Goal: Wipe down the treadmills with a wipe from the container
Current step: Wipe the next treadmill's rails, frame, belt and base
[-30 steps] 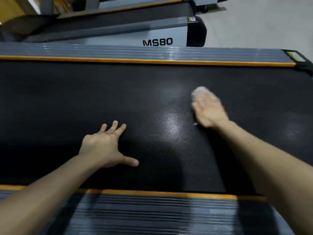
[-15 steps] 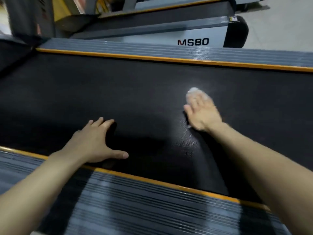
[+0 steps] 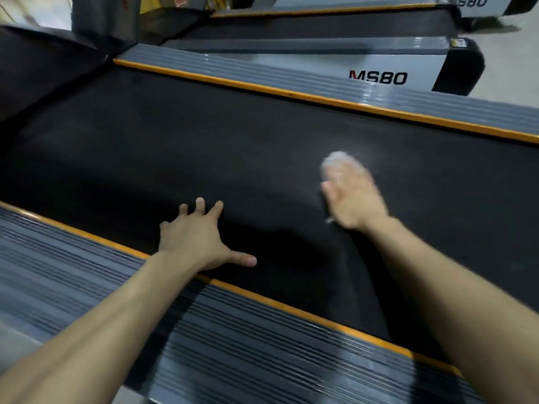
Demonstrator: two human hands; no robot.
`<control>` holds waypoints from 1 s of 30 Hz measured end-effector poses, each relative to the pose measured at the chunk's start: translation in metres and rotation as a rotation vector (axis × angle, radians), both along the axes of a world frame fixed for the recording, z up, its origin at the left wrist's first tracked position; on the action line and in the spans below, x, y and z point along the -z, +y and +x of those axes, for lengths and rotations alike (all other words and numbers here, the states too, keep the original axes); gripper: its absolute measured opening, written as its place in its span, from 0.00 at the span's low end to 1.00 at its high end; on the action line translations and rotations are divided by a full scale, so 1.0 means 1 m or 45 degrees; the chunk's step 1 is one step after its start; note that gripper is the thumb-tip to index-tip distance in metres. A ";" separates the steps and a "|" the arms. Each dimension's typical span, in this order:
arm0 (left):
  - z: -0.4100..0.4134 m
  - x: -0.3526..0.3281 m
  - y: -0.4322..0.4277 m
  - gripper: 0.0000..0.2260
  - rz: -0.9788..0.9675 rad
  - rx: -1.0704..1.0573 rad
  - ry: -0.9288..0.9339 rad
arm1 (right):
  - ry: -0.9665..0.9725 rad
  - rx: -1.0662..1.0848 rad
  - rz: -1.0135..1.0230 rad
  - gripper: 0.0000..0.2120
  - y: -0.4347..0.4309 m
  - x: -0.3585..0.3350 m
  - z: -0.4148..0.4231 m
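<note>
Right grip (image 3: 354,199) presses crumpled wipe (image 3: 338,161) onto black belt (image 3: 204,147).

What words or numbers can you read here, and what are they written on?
"MS80": on the white side of the next treadmill, with a red M and the rest in black.
"S80": on the white side of the farther treadmill at the top edge. The first letter is blurred, so it is probably the same "MS80".
Yellow sticker on the next treadmill's end: too small to read.
</note>
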State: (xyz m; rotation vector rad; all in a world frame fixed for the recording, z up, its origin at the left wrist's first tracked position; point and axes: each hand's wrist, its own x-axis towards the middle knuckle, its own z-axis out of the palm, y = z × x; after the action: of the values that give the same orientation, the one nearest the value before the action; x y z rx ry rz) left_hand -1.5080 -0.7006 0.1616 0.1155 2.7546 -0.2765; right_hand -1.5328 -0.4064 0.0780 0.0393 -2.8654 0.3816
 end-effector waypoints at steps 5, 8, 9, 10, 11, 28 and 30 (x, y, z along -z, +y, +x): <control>-0.004 -0.012 -0.022 0.61 0.088 0.128 0.056 | -0.110 -1.025 -0.004 0.24 -0.116 -0.034 0.025; -0.009 -0.019 -0.054 0.59 0.164 0.082 0.176 | -0.066 -0.425 0.178 0.41 -0.057 -0.015 -0.036; -0.011 -0.018 -0.062 0.61 0.134 0.069 0.219 | -0.166 -0.069 0.133 0.41 -0.037 -0.014 -0.049; -0.015 -0.017 -0.070 0.63 0.094 0.052 0.241 | -0.288 0.201 0.028 0.39 -0.035 -0.010 -0.059; -0.021 -0.016 -0.078 0.66 0.059 0.024 0.246 | -0.328 0.285 -0.063 0.37 -0.052 -0.010 -0.061; -0.022 0.014 -0.111 0.64 0.221 -0.150 0.447 | -0.059 -1.022 0.284 0.41 -0.166 -0.020 -0.092; -0.024 0.012 -0.112 0.65 0.215 -0.140 0.442 | -0.186 -0.310 0.222 0.37 -0.140 -0.020 -0.128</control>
State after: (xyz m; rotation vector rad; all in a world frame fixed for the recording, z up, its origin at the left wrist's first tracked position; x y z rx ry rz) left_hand -1.5316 -0.8125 0.1492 -0.0453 3.1131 -0.0351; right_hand -1.6609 -0.5466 0.0979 0.4108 -3.0392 0.1846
